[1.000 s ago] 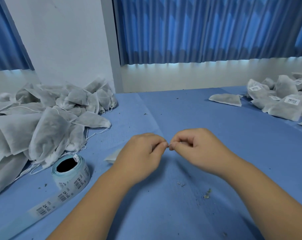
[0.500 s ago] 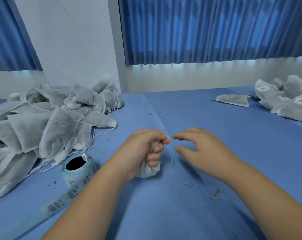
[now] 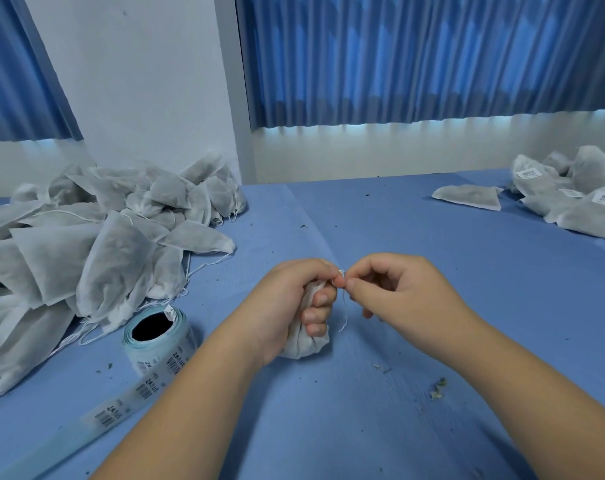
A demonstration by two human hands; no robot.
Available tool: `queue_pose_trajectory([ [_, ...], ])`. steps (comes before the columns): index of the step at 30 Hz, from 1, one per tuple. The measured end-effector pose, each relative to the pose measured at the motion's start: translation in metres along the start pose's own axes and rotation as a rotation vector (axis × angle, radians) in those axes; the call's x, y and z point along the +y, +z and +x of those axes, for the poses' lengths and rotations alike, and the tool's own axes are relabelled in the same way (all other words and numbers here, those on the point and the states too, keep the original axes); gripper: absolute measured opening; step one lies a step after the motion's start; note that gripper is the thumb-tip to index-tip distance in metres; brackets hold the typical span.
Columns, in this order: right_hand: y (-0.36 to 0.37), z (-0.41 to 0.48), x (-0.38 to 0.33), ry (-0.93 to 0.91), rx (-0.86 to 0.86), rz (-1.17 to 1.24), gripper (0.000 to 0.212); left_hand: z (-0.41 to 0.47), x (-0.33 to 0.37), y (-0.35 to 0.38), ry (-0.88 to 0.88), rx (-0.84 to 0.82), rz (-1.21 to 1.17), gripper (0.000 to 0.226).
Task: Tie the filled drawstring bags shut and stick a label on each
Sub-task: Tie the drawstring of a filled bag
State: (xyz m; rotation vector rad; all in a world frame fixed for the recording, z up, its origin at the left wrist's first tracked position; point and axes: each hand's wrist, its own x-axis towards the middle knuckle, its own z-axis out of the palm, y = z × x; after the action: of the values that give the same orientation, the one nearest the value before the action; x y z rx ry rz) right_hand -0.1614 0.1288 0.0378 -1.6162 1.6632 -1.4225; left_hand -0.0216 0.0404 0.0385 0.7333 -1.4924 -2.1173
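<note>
Observed from my remote station. The left grip is closed round the gathered neck of one drawstring bag, fingers wrapped tight. The bag's base rests on the worktop, near the centre of view. The right grip meets it at 3 o'clock, thumb and forefinger pinched on the drawstring at the bag's mouth. The loose end of the string hangs free below. Whether a knot is formed I cannot tell; the fingertips cover that spot.

Hazards, as I judge them:
- The string is thin and the pinch is small. A slip would let the mouth slacken.
- If the left grip eases before the tie is snug, the filling could spill. Crumbs already lie at 4 o'clock from the bag.
- Too hard a pull may snap the string or tear the light fabric.
- I see no label on this bag. The label roll stands at 9 o'clock, close beside the left forearm, with its strip trailing towards 7 o'clock. A careless sweep of the arm could drag it.
- The untied pile at 10 o'clock trails loose strings near the roll, which could snag. The labelled bags at 2 o'clock lie well apart.
</note>
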Motion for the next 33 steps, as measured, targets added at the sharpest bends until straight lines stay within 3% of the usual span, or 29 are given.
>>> queue_pose_trajectory([
  [9,-0.003,-0.001,-0.006,0.06,-0.014,0.079,0.018,-0.005,0.001,0.006,0.061,-0.022,0.138,0.009],
  [20,-0.008,-0.001,-0.005,0.105,-0.078,0.044,0.017,-0.009,0.0,0.004,0.053,-0.071,0.229,0.01],
  [28,-0.013,-0.001,-0.002,0.107,-0.123,0.002,0.02,-0.009,-0.001,0.007,0.075,0.021,0.311,0.031],
  [33,-0.013,-0.001,0.0,0.1,-0.137,-0.033,0.02,-0.01,-0.002,0.009,0.087,0.098,0.309,0.021],
])
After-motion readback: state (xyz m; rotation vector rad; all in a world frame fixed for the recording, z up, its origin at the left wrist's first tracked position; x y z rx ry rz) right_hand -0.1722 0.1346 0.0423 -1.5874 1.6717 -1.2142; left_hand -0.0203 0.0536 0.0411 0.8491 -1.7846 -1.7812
